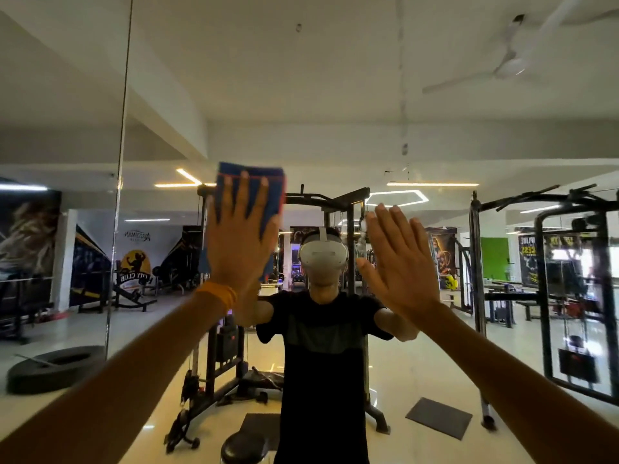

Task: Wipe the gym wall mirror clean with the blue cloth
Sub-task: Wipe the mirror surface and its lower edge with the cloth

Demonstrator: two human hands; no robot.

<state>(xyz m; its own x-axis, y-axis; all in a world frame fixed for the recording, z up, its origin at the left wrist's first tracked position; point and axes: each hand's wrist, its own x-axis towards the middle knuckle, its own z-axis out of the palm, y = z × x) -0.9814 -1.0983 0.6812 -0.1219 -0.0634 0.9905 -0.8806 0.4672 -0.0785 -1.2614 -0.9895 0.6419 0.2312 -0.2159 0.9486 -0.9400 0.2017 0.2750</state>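
Note:
The gym wall mirror [335,95] fills nearly the whole view and reflects a person in a black shirt, the gym and its machines. My left hand [239,239], with an orange band at the wrist, lies flat with straight spread fingers on the blue cloth [268,182] and presses it against the glass at head height. The cloth is folded, with an orange-red edge line, and shows above and beside my fingers. My right hand [398,259] is held flat at the mirror to the right, fingers straight, with nothing in it. Whether it touches the glass I cannot tell.
A vertical seam [121,162] between mirror panels runs down the left. In the reflection there are a cable machine, racks, a large tyre on the floor at lower left, wall posters and a ceiling fan at upper right.

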